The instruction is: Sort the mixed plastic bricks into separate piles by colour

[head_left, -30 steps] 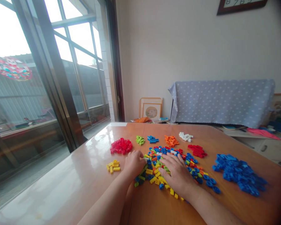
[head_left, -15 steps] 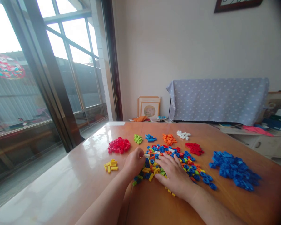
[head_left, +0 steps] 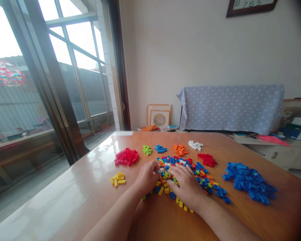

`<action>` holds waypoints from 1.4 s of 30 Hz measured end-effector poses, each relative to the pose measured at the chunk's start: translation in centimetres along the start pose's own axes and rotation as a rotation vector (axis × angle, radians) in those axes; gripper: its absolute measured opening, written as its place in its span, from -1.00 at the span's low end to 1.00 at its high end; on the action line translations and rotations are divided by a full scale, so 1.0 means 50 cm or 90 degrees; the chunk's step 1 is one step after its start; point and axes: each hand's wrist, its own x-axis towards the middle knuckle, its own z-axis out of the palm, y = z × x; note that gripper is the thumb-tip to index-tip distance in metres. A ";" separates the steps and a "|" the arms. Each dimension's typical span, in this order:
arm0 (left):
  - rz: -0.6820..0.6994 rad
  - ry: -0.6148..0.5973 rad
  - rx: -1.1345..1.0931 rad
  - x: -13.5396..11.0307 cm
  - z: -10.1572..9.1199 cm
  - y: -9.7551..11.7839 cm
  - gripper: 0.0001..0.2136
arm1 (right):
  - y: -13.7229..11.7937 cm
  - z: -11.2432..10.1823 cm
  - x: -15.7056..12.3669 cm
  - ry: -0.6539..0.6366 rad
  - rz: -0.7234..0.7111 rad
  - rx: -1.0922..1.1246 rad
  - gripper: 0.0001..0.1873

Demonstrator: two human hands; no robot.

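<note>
Centrally on the tabletop (head_left: 77,201), a mixed heap of toy bricks (head_left: 166,174). At its left edge, left hand (head_left: 147,176) with fingers curled (cannot tell whether around a piece); over it, right hand (head_left: 187,182) palm-down, fingers loosely spread, holding nothing visible. Farther left, yellow bricks (head_left: 117,179) and a red pile (head_left: 126,157); farther right, a blue pile (head_left: 249,182).

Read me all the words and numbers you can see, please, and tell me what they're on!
"8 7 6 5": on the dark-framed thing, perhaps a clock, high on the wall; the top edge cuts it off.
Round window decoration: too blurred to tell if it has words.
Boxes at the right: too small to read.
Brick pile: no writing I can read.
</note>
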 end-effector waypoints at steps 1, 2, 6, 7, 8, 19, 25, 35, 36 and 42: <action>0.005 -0.001 0.003 0.000 0.000 0.003 -0.88 | 0.001 0.001 0.000 0.006 -0.001 0.001 -0.59; 0.015 -0.002 0.004 0.000 -0.001 0.007 -0.87 | 0.001 0.002 0.000 0.012 -0.003 0.002 -0.60; 0.059 -0.003 -0.001 -0.003 -0.008 0.022 -0.86 | 0.005 0.006 0.000 0.030 -0.012 0.006 -0.62; 0.065 -0.006 -0.006 -0.004 -0.009 0.025 -0.85 | 0.006 0.007 0.000 0.035 -0.015 0.007 -0.62; 0.069 -0.010 -0.011 -0.006 -0.010 0.029 -0.85 | 0.007 0.008 0.001 0.040 -0.017 0.009 -0.62; 0.071 -0.034 -0.108 -0.024 0.001 0.064 -0.91 | 0.014 0.013 0.004 0.102 -0.033 0.034 -0.79; 0.054 -0.031 -0.073 -0.021 0.004 0.058 -0.79 | 0.007 0.002 0.010 0.114 -0.029 0.064 -0.90; -0.009 0.073 0.027 0.005 -0.011 -0.011 -0.85 | 0.031 -0.034 0.050 0.180 0.120 0.187 -0.89; -0.022 0.079 0.029 0.007 -0.012 -0.019 -0.86 | 0.047 -0.039 0.062 0.173 0.137 0.206 -0.88; -0.088 0.092 0.035 0.016 -0.007 -0.047 -0.85 | 0.220 -0.090 0.150 0.104 0.320 0.081 -0.77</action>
